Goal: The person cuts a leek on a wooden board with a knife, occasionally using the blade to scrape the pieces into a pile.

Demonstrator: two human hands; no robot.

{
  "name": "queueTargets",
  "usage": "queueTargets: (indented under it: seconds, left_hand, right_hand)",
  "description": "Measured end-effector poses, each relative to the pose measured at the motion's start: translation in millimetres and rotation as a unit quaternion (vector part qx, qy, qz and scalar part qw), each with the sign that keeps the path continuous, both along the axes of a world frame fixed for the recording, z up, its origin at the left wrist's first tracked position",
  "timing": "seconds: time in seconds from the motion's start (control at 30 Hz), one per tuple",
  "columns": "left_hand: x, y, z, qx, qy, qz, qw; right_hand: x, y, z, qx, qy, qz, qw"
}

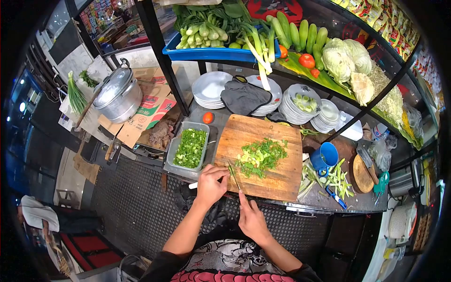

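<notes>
My right hand (252,217) grips a knife (234,177) near the front edge of the wooden cutting board (225,136), the narrow blade angled up and left. My left hand (212,184) is closed in a pinch beside the blade, at the board's front left corner. What its fingers hold, if anything, is too small to make out. Chopped green and pale scallions (261,157) lie spread over the middle of the board. Left of the board stands a clear plastic container (171,152) filled with chopped greens (190,148).
A tomato (208,117) and stacked plates (210,89) stand behind the board. To its right are a blue mug (324,157), trimmings (339,180), a blue-handled peeler (336,197) and a round wooden board (362,175). A blue vegetable tray (202,55) sits on the shelf above.
</notes>
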State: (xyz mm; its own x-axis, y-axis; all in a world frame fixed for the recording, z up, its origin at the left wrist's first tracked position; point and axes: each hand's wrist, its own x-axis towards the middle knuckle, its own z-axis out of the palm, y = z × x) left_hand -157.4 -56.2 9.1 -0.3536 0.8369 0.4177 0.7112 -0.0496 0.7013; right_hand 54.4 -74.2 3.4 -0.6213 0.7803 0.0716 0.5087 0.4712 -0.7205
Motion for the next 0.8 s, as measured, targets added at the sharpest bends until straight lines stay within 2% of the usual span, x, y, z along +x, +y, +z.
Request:
queueTargets:
  seconds: [0.17, 0.47, 0.67, 0.73, 0.77, 0.8]
  left_hand:
    - [1, 1, 0, 0.001, -0.004, -0.001, 1.000]
    - [0, 0, 0, 0.002, -0.002, -0.004, 1.000]
    - [-3, 0, 0, 0.007, -0.013, -0.017, 1.000]
    - [-5, -1, 0, 0.003, -0.024, -0.015, 1.000]
    - [-6, -2, 1, 0.006, -0.018, -0.016, 1.000]
    - [-6, -2, 1, 0.009, -0.013, -0.018, 1.000]
  right_hand:
    - [-4, 1, 15, -0.021, -0.028, -0.003, 0.999]
    - [-32, 12, 21, 0.026, -0.081, -0.021, 0.996]
    - [34, -19, 29, 0.001, -0.052, -0.014, 0.999]
    - [54, -20, 36, -0.067, 0.032, -0.021, 0.997]
    - [61, -20, 36, -0.109, 0.017, -0.021, 0.994]
    - [59, -19, 36, -0.101, 0.015, -0.024, 0.995]
